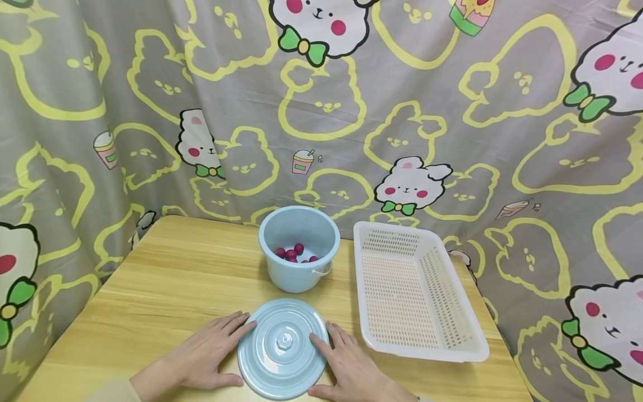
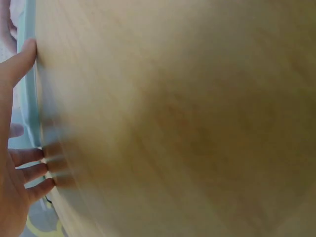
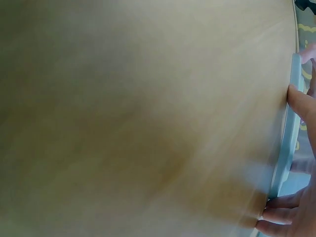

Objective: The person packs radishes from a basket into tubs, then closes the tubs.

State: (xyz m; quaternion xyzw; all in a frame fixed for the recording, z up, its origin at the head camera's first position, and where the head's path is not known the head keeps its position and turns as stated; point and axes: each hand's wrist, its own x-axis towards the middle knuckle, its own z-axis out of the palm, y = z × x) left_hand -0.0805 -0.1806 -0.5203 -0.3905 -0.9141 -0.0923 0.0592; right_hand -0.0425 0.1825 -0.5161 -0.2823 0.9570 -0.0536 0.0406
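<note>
A round light-blue lid (image 1: 284,365) with a small knob in its middle lies knob-up on the wooden table. My left hand (image 1: 208,352) rests at its left side, the index fingertip on the rim and the thumb at the edge. On the opposite side my right hand (image 1: 349,363) touches the lid, its index finger over the rim and its thumb near the front edge. Both hands have their fingers extended and spread. In the left wrist view the lid's edge (image 2: 30,108) runs under my thumb (image 2: 27,52). Just behind the lid stands a light-blue bucket (image 1: 291,279) holding several dark red balls (image 1: 291,254).
To the right is a white perforated plastic basket (image 1: 397,301), its near end beyond my right hand. The bucket's handle (image 1: 322,272) hangs at its right side. A patterned grey curtain (image 1: 331,156) hangs around the wooden table (image 1: 186,279).
</note>
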